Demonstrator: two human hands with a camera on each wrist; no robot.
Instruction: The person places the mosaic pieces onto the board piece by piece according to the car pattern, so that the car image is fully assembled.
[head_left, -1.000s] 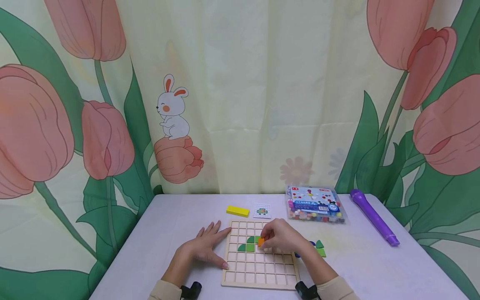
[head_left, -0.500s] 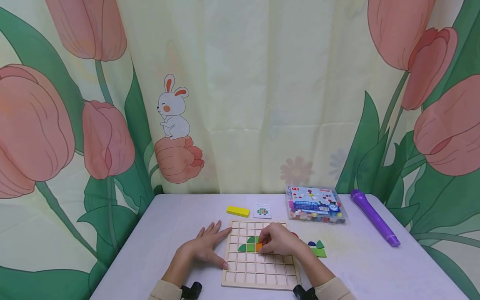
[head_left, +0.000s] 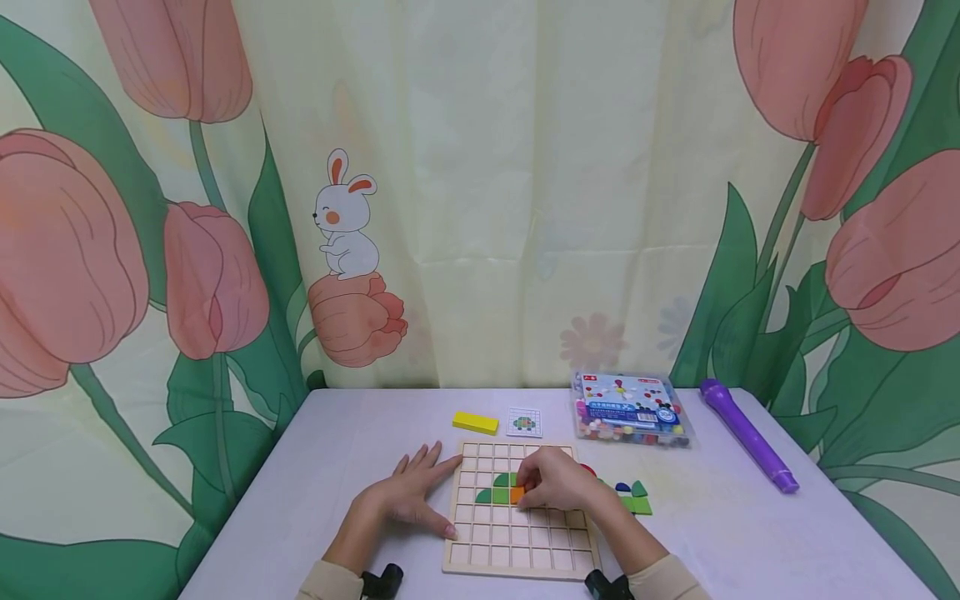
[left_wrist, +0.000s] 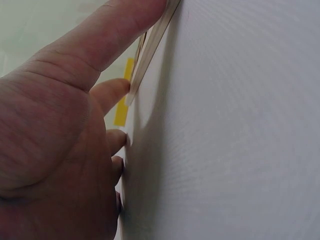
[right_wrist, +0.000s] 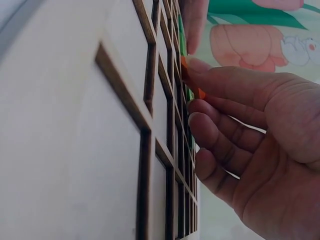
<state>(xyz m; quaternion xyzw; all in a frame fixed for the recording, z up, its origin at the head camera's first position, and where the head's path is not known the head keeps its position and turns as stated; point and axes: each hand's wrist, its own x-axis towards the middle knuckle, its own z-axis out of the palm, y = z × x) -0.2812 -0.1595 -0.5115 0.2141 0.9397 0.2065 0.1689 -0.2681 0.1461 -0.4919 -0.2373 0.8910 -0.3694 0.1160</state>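
A wooden grid board lies on the table, with several green tiles set in its cells. My left hand spreads flat at the board's left side, index fingertip and thumb on its edge. In the left wrist view, the thumb reaches over the wooden rim. Over the middle of the grid, my right hand pinches a small orange tile beside the green ones. The right wrist view shows the orange tile between thumb and fingers, down at the grid; the fingers partly hide it.
Behind the board lie a yellow block and a small pattern card. A clear plastic box of colored pieces stands at the back right, near a purple tube. Loose green tiles lie right of the board.
The right hand has lowered slightly and turned over the grid, and the orange tile has come down into line beside the green tiles. The left hand has stayed still.
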